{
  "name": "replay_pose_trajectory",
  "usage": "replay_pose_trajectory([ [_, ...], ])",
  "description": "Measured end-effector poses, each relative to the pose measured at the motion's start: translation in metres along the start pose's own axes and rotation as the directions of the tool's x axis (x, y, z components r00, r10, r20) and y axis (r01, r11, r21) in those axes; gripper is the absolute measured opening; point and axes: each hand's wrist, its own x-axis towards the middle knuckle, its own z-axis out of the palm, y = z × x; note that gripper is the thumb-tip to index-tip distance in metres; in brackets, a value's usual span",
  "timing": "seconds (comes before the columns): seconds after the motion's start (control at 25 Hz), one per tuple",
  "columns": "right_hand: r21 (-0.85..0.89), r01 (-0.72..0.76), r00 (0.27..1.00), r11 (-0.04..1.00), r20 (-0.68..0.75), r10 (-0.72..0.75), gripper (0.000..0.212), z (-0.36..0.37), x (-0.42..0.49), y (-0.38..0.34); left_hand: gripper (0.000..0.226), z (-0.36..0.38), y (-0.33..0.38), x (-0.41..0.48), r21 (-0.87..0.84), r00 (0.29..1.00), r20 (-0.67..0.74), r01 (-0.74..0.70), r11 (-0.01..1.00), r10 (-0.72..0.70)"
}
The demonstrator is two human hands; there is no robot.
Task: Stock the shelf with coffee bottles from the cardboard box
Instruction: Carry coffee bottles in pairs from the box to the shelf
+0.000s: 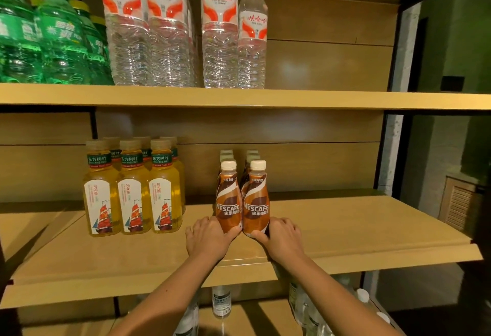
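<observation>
Brown left coffee bottle (pixel 228 204) and right coffee bottle (pixel 255 204) are held low in the grip of left hand (pixel 210 238) and right hand (pixel 283 238) at the shelf (pixel 345 229) front; toppling is risked if shoved unevenly.

Upright brown coffee bottles (pixel 241 200) on shelf (pixel 345 232)

Both arms are extending forward and converging, with the forearms bare. The left grip (pixel 210 237) is wrapping around the base of the left coffee bottle (pixel 228 203), its thumb lying across the front. The right grip (pixel 283 238) is mirroring this on the right coffee bottle (pixel 256 203).
</observation>
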Motion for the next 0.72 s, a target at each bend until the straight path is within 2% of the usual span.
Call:
replay_pose_trajectory([
  [0.2, 0.000, -0.038, 0.999, 0.999, 0.027, 0.038, 0.041, 0.001, 0.006, -0.004, 0.071, -0.002, 0.001, 0.001, 0.007, 1.000, 0.023, 0.021, 1.000, -0.021],
  [0.4, -0.004, -0.037, 0.997, 0.999, 0.062, 0.037, 0.046, -0.002, 0.006, -0.002, 0.084, -0.013, 0.003, -0.011, -0.012, 0.999, 0.025, 0.030, 0.999, -0.030],
  [0.56, -0.025, -0.014, 0.999, 1.000, -0.042, 0.013, 0.051, -0.011, -0.012, -0.003, 0.092, -0.038, -0.005, -0.037, 0.041, 0.999, 0.001, -0.035, 0.999, 0.035],
  [0.72, 0.035, 0.109, 0.976, 0.993, -0.193, -0.100, 0.028, -0.037, -0.041, -0.030, 0.088, -0.080, -0.023, -0.063, 0.052, 0.995, -0.024, -0.097, 0.994, 0.098],
])
